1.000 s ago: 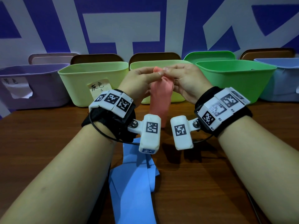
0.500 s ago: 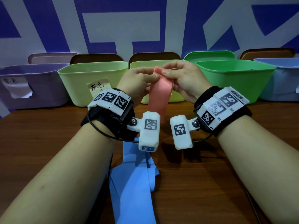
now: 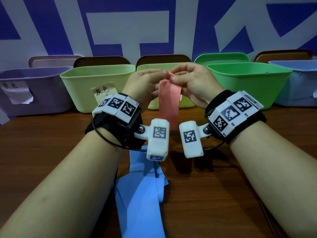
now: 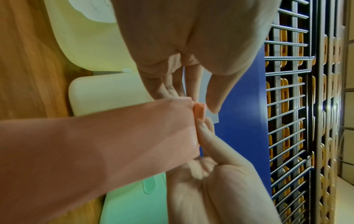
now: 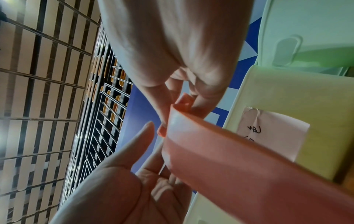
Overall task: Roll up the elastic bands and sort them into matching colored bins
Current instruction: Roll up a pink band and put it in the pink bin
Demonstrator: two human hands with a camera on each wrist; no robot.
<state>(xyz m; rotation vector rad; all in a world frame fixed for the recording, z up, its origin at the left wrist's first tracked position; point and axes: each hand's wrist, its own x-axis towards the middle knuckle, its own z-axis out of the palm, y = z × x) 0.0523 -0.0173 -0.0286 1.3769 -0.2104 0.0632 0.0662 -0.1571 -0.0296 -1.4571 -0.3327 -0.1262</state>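
Head view: a wooden table (image 3: 223, 177) bears a row of bins (image 3: 97, 86) across mid-frame; a blue band (image 3: 140, 194) lies at lower centre. The pink band (image 3: 169, 100) hangs at centre, its top edge pinched by the left hand (image 3: 142, 83) and right hand (image 3: 193, 83). Only the wrist views show that edge folded into a small roll (image 5: 184, 101) between the fingertips (image 4: 212, 106).

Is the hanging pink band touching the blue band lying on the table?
Cannot tell. In the head view the pink band drops behind the wrist cameras, hiding its lower end, so no contact or gap with the blue band shows.
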